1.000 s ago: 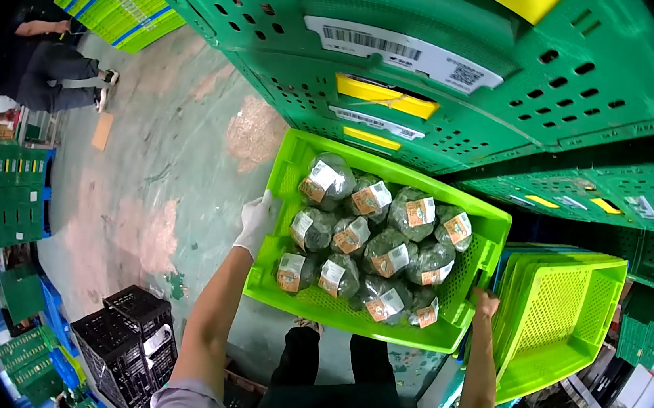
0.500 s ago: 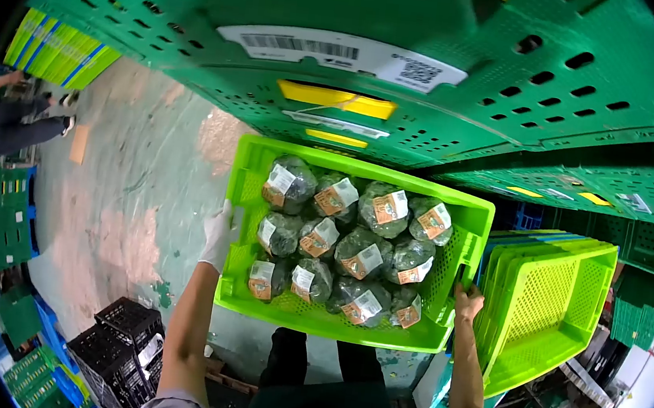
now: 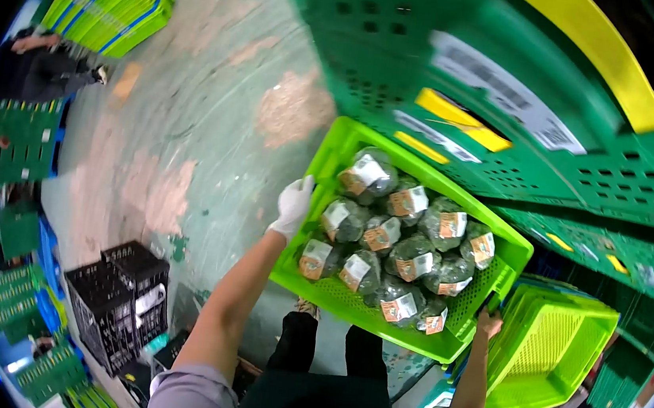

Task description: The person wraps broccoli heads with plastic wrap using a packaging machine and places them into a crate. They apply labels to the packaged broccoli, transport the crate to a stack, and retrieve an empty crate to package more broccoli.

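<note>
A lime-green plastic crate (image 3: 479, 293) is held up in front of my body, slanting down to the right in the head view. Inside lie several round, dark green vegetables (image 3: 414, 259) in clear plastic wrap, with white and orange labels; their exact kind is hard to tell. At the left end, my left hand (image 3: 292, 207), in a white glove, is closed on the crate's rim. My bare right hand (image 3: 490, 323) grips the opposite end by its handle opening, with some fingers hidden behind the wall.
Stacked dark green crates (image 3: 523, 157) with yellow handles rise just beyond the held crate. Nested lime crates (image 3: 558, 352) stand beside my right hand. Black crates (image 3: 113, 301) sit on the floor at lower left. Another person (image 3: 50, 67) is at far left, near lime crates (image 3: 113, 2).
The held crate has swung clockwise and shifted to the right in view, both hands still on it. The view has turned too, showing more floor on the left.
</note>
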A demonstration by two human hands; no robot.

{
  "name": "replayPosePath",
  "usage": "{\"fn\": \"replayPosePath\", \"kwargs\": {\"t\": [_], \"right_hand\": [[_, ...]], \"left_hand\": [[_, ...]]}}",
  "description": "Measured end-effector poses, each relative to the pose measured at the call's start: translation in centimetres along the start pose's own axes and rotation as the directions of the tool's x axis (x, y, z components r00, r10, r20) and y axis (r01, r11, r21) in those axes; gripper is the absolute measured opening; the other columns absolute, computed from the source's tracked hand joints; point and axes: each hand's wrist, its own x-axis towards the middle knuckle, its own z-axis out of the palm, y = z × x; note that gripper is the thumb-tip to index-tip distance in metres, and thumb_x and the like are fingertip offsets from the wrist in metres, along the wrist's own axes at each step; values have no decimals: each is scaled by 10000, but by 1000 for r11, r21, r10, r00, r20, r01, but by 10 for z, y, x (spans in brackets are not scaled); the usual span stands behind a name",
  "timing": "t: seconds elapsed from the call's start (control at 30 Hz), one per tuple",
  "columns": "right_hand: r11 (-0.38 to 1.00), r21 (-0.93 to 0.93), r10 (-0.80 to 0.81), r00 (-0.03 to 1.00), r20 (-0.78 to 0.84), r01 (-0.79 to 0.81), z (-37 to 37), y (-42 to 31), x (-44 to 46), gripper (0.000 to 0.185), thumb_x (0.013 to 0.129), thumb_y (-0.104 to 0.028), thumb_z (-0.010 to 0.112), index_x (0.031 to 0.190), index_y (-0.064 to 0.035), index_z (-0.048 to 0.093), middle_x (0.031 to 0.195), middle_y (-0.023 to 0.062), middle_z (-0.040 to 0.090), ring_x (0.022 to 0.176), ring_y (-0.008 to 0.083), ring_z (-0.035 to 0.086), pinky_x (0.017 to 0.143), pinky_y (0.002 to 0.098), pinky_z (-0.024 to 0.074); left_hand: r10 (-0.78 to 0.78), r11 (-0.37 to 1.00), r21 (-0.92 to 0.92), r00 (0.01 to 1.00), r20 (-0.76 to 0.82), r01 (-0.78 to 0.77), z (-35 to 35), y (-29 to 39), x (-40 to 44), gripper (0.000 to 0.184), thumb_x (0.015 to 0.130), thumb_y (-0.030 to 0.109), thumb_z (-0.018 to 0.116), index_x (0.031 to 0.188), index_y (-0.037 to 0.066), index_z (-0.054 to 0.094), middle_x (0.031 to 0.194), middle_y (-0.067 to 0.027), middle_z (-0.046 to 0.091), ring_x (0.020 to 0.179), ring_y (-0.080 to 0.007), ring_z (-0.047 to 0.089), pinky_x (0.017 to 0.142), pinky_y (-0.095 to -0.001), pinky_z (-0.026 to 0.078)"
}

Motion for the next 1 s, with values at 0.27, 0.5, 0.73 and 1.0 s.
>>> {"fn": "replayPosePath", "kwargs": {"t": [0.27,0.5,0.73,1.0], "right_hand": [[974,-211,-86,996,-13,81,-2,1,9,491,728,-399,669,1018,-4,644,918,208,651,804,355,631,706,455,500],[989,-131,72,997,10,-70,-8,-15,9,450,802,-382,633,1047,-4,624,982,176,631,794,292,607,668,437,501],[952,-286,90,994,-60,-104,1,-4,33,452,816,-404,616,1017,0,622,952,164,630,744,269,594,629,426,494],[929,-357,68,993,-92,-96,3,-20,25,417,833,-372,600,1039,-9,603,981,166,609,773,261,587,640,410,496]], "left_hand": [[162,943,320,969,-187,-95,7,6,-25,360,842,343,556,1046,58,478,872,-149,615,764,-321,612,655,-459,465],[216,946,290,950,-226,-146,14,-7,-23,241,798,209,573,960,70,462,791,-104,573,683,-259,611,534,-373,494],[284,886,450,900,-331,-114,21,-10,-21,183,739,134,544,919,112,515,696,-15,513,595,-158,561,482,-281,449],[302,862,500,872,-385,-78,20,-12,-20,67,755,161,529,793,161,474,637,24,449,558,-117,515,471,-252,412]]}}
